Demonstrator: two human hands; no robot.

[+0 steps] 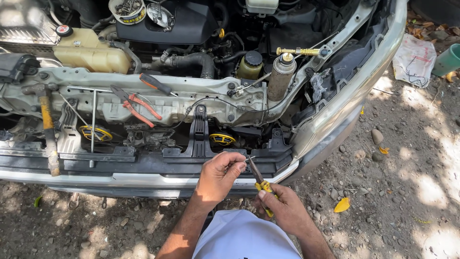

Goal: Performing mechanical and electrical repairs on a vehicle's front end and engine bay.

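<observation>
My right hand (283, 206) grips yellow-handled needle-nose pliers (259, 181), their dark jaws pointing up and left toward my left hand. My left hand (220, 175) pinches something small and thin at the plier tips, just in front of the black front panel (158, 160) of an open car engine bay. What the fingers pinch is too small to make out.
On the metal crossmember (201, 98) lie red-handled pliers (136, 108) and an orange-handled screwdriver (154, 84). A hammer (48, 129) rests at the left. A spray can (280, 76) stands at the right. Gravel ground with a white bag (414, 60) and a green bucket (448, 60) lies to the right.
</observation>
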